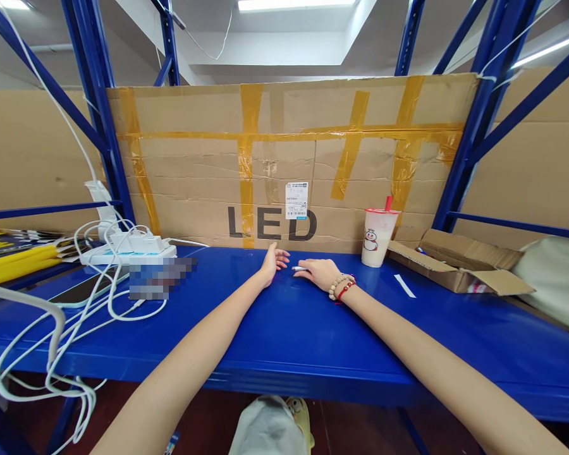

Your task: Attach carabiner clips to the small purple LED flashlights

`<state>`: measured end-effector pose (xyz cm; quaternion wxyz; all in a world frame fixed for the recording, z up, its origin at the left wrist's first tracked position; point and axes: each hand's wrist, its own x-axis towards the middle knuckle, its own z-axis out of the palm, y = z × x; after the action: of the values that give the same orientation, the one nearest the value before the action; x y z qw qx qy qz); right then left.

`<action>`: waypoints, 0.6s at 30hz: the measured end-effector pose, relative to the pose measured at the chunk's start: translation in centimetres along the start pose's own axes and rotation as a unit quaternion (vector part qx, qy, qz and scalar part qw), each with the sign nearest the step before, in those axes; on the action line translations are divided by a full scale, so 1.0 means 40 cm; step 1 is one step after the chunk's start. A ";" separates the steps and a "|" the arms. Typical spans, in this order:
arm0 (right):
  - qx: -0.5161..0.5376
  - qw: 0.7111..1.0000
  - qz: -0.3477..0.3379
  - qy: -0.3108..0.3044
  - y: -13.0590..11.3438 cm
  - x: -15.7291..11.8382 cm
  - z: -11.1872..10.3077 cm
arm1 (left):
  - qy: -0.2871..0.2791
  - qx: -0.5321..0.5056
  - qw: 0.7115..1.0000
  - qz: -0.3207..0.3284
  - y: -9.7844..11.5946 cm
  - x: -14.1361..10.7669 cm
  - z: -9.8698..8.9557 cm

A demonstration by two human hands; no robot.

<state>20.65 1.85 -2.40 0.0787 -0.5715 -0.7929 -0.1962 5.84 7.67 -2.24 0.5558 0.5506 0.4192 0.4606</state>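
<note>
On the blue shelf point(265, 328), my left hand point(273, 262) rests on its edge near the cardboard panel, fingers apart and holding nothing. Just to its right, my right hand point(318, 272) lies palm down, its fingers closed around a small white stick-like object point(298, 268) whose end shows at the fingertips. Beaded and red bracelets point(342, 287) circle the right wrist. The two hands are close but do not touch. Behind them stands the cardboard panel point(194, 183) marked LED, with brown tape and a white label point(296, 200).
At the right are a lidded drink cup point(378, 243) with a red straw, a white strip point(404, 285) and an open cardboard box point(450, 262). A power strip point(133, 253), tangled white cables point(116, 297) and a phone point(83, 291) lie at the left. Blue posts frame both sides.
</note>
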 end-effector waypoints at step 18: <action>0.002 1.000 0.010 -0.017 -0.004 -0.001 -0.010 | 0.003 0.001 1.000 0.001 0.002 -0.005 0.002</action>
<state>20.47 1.62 -2.08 0.0681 -0.5822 -0.7891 -0.1839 5.87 7.44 -2.17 0.5536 0.5497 0.4209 0.4628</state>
